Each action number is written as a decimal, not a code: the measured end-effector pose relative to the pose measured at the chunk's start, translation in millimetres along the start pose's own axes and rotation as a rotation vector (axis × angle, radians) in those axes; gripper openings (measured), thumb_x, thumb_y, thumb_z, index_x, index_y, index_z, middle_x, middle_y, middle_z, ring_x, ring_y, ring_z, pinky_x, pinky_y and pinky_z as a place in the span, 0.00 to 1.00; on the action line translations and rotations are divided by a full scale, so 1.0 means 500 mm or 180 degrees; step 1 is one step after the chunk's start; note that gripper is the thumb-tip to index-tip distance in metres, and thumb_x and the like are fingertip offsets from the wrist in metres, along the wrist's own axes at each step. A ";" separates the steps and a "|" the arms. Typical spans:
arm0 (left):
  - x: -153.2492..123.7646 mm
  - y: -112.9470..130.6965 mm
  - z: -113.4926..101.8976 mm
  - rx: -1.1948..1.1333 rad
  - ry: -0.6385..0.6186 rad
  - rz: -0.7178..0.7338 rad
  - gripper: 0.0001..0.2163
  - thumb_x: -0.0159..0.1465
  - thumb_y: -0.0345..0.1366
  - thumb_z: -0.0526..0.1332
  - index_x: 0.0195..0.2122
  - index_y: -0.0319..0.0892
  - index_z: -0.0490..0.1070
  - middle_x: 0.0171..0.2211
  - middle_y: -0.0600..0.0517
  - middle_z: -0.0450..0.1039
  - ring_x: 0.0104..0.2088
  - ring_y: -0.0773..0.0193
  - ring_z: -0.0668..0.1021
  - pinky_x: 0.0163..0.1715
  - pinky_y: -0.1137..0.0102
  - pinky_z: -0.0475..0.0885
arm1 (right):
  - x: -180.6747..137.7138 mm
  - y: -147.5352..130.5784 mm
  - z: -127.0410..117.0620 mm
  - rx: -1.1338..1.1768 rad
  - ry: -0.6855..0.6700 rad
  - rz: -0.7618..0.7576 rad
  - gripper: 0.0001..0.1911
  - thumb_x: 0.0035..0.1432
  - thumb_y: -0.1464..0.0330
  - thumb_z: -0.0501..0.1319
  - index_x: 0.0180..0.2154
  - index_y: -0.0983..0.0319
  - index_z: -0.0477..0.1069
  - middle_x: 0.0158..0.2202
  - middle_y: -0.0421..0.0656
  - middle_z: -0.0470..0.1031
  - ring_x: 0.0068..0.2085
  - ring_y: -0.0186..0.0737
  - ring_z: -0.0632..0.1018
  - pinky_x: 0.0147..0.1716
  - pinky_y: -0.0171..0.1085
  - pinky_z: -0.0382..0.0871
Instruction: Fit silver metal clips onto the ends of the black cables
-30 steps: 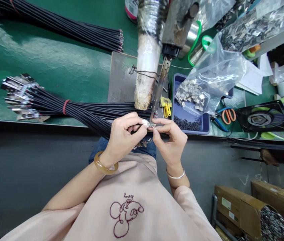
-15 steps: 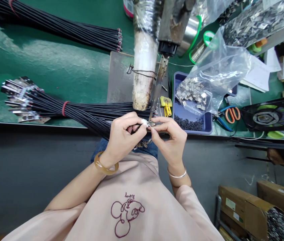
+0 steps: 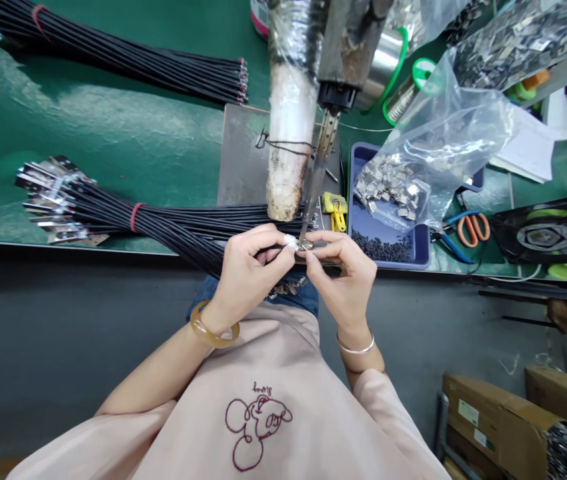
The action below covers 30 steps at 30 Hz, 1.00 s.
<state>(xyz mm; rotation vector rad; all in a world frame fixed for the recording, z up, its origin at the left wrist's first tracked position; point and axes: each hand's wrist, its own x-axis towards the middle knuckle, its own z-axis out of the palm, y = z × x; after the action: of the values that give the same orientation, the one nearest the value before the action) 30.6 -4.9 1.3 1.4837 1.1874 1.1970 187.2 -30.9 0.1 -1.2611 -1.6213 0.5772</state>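
Observation:
My left hand [image 3: 248,267] is closed in a pinch on the end of a black cable at the table's front edge. My right hand [image 3: 346,273] pinches a small metal clip [image 3: 305,246] against that cable end. Both meet right under the tip of a fixed soldering iron [image 3: 319,170] that slants down from above. A bundle of black cables [image 3: 173,223], tied with a red band, runs left from my hands, with metal clips on its far ends.
A blue tray [image 3: 421,247] with small black pieces and a clear bag of metal clips [image 3: 388,183] sits right of the iron. Yellow snips [image 3: 335,208], orange-handled scissors [image 3: 471,230], a black fan [image 3: 548,233], a second cable bundle [image 3: 128,53] and cardboard boxes [image 3: 503,420] surround me.
My hands stay pinched together under the iron tip; only the view has shifted slightly.

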 end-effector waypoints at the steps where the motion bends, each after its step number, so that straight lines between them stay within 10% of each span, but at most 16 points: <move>1: 0.000 -0.001 0.001 0.0000 0.0007 0.0038 0.07 0.57 0.26 0.61 0.23 0.38 0.74 0.20 0.58 0.58 0.21 0.74 0.59 0.19 0.74 0.53 | 0.000 0.000 0.000 -0.0001 -0.0002 0.0000 0.05 0.61 0.74 0.66 0.34 0.58 0.75 0.43 0.41 0.83 0.44 0.36 0.83 0.37 0.35 0.81; 30: -0.003 0.004 0.005 0.0180 0.0074 0.0099 0.07 0.56 0.26 0.60 0.23 0.38 0.74 0.19 0.58 0.62 0.21 0.74 0.60 0.20 0.75 0.55 | -0.003 -0.004 0.000 -0.0409 0.0073 -0.0458 0.07 0.61 0.77 0.65 0.35 0.59 0.74 0.42 0.42 0.83 0.44 0.37 0.84 0.42 0.37 0.81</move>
<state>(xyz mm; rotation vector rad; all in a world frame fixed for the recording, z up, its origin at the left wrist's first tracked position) 33.2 -6.8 2.9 1.5390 1.2269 1.2133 186.5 -32.9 1.2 -1.2266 -1.7359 0.3733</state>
